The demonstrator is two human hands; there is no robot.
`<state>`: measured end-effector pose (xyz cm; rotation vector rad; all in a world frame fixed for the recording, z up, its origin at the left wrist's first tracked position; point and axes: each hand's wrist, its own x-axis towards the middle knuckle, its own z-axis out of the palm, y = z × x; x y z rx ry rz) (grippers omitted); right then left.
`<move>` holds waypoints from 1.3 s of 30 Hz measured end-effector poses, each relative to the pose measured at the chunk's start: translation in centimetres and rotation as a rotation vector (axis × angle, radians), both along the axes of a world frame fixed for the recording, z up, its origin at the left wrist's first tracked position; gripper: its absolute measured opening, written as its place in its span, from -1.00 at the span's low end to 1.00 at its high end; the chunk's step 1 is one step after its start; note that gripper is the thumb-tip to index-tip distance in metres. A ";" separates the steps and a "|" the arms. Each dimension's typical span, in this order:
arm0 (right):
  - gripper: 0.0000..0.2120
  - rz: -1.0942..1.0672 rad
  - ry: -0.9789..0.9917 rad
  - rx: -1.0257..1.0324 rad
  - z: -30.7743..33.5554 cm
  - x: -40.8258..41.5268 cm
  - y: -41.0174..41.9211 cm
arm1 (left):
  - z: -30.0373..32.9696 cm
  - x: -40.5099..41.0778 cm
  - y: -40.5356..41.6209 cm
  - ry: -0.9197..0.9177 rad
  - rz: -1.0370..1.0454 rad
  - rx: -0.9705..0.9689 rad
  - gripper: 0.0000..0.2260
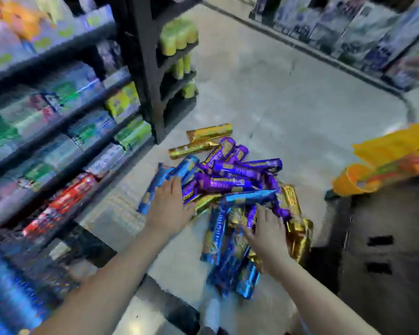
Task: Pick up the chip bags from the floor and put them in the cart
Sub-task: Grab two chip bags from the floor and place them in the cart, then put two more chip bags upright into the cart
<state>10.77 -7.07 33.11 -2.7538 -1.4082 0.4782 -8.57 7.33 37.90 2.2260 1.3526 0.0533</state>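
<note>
- While the view was blurred, the floor [264, 93] read as pale grey, smooth and slightly mottled, running as an aisle between shelving on both sides.
- A heap of chip bags [230, 180], long narrow packets in purple, blue and gold, lay on that floor near the foot of the left shelves [58, 122].
- Two gold packets [203, 141] lay at the far edge of the heap, just beside the dark upright post [143, 68] of the shelving.
- The left hand [168, 204] lay flat on the left side of the heap, fingers straight and close together, touching blue and purple packets.
- The right hand [266, 230] rested on the near right part of the heap, fingers spread and slightly bent over blue and gold packets; whether it gripped any could not be told.
- The cart [385, 238], a dark grey wall with two slots, stood at the right, just beside the heap.
- Orange and yellow bags [382, 165] showed at the cart's top edge.
- The left shelves carried blurred green, white, red and blue packages; yellow-green packs [178, 36] sat on the end unit.
- Across the aisle, a far shelf [361, 32] held pale boxed goods.
</note>
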 end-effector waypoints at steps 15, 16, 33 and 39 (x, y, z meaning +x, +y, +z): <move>-0.19 -0.475 0.214 -0.276 -33.1 10.3 -9.5 | -38.5 13.3 -13.3 0.254 -0.188 -0.489 -0.28; -0.16 -0.505 0.213 -0.261 -35.3 11.4 -9.1 | -41.5 14.2 -14.0 0.257 -0.185 -0.525 -0.23; -0.41 -0.980 0.484 0.044 -49.4 19.9 -7.0 | -57.6 21.9 -18.0 0.060 0.115 -0.551 -0.14; -0.32 -0.843 0.448 0.063 -38.4 17.1 -8.9 | -46.1 21.0 -15.1 -0.076 0.201 -0.608 -0.15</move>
